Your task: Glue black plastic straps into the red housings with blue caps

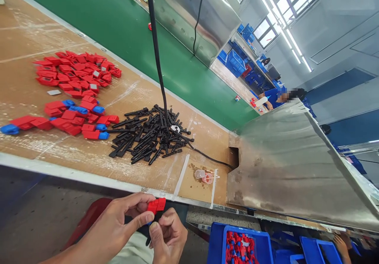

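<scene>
In front of the bench's near edge, my left hand [124, 216] pinches a small red plastic part [156, 205] between thumb and fingers. A bit of blue shows just under it. My right hand [169, 234] is closed right beside it, with a thin black plastic part [148, 240] showing at its fingers; how the two parts meet is hidden by my fingertips. On the bench lie a heap of black stick-like parts [148, 135], a group of red parts with blue ends [71, 118], and a pile of loose red pieces [77, 70].
Small cups [204, 175] with cotton swabs stand near the bench's front edge. A black cable [158, 55] hangs down into the black heap. A metal panel [284, 165] rises at the right. Below it sits a blue bin [263, 244] of red parts. Another person [278, 95] works farther back.
</scene>
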{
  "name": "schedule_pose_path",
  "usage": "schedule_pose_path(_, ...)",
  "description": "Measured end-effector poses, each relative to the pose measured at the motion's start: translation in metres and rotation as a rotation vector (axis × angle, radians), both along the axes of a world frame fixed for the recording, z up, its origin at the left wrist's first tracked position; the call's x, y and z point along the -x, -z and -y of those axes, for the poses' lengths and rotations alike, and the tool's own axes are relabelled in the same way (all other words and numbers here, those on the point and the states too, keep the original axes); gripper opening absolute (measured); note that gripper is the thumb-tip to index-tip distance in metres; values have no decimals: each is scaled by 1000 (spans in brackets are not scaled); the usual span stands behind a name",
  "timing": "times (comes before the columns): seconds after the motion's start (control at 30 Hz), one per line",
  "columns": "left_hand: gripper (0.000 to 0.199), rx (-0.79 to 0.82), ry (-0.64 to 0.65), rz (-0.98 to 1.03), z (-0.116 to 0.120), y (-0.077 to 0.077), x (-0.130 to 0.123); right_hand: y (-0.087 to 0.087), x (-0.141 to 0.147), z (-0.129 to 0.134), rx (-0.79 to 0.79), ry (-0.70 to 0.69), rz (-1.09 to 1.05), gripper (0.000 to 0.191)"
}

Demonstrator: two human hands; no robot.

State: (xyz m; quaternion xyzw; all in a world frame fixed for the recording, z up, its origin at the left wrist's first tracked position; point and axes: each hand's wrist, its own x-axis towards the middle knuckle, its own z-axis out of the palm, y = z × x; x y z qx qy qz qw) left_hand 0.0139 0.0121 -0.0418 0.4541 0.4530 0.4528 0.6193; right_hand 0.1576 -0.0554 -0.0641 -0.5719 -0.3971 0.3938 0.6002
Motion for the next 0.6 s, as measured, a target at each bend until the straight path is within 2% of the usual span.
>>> schedule_pose_path(0.07,36,28,10,3,-3,-6,2,2,-1,1,6,-12,37,40)
schedule_pose_path(0.17,36,72,64,-25,-10,-24,6,-1,-5,0,20,-25,82,42)
schedule_pose_path(0.23,36,97,76,-50,-12,-35,8,-9,-8,-2,33,-59,82,46)
schedule_pose_path(0.3,36,115,62,-69,-10,-40,9,-21,-12,-7,54,-121,79,49)
schedule_pose_path(0.37,37,133,56,-71,-7,-36,8,-35,-15,-13,89,-170,81,51)
schedule_pose_path(0.43,41,152,76,-25,-6,-26,7,-46,-17,-19,152,-201,34,54)
schedule_pose_path(0.53,58,207,187,105,-11,-11,4,-57,-21,-29,274,-231,-120,62)
schedule_pose_path(0.6,69,248,252,174,-17,-11,4,-61,-25,-36,297,-217,-201,65)
